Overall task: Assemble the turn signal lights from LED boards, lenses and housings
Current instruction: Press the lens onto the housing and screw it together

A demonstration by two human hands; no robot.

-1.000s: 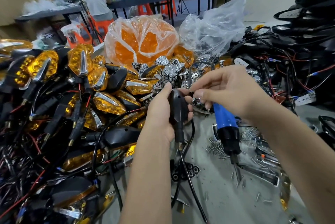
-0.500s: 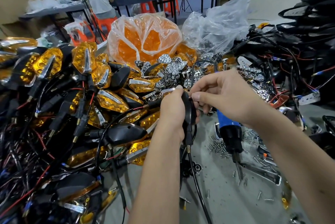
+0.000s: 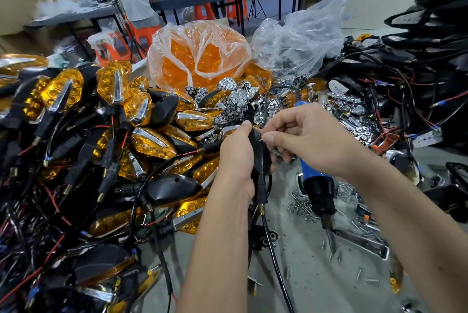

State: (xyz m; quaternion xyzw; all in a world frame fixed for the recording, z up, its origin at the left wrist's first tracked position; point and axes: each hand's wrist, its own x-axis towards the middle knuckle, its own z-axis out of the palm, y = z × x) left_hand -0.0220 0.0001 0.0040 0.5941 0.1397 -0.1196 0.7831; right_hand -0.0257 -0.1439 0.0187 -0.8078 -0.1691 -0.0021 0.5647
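Between the two hands, over the middle of the worktop (image 3: pixel 298 277), the right hand (image 3: pixel 311 139) pinches something very small with thumb and forefinger against the top of a black housing (image 3: pixel 257 158), and I cannot tell what this small thing is. The left hand (image 3: pixel 236 158) is curled around this housing and holds it upright, with its black cable (image 3: pixel 272 247) hanging down to the near edge. Just under the right hand lies a blue screwdriver (image 3: pixel 315 181) among loose screws (image 3: pixel 301 207), finished amber lights (image 3: pixel 106 120) are heaped along the left edge, and a bag of orange lenses (image 3: pixel 200 59) stands at the far side.
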